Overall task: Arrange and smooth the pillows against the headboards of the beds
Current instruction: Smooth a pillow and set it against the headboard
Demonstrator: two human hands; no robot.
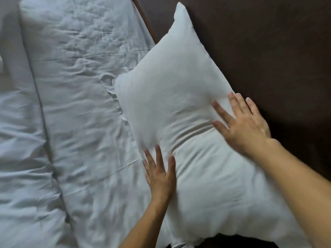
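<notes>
Well to the left of the plump white rectangular pillow (172,83) lies a bunched white duvet (21,140). The wrinkled white bed sheet (86,104) is between them. The left hand (161,176) rests flat on the pillow's lower left edge, fingers straight, slightly spread, holding nothing. The pillow lies diagonally, with creases across its middle. The right hand (245,126) presses its right edge, fingers straight and spread, holding nothing. The pillow's right side touches the dark brown padded headboard (268,51).
</notes>
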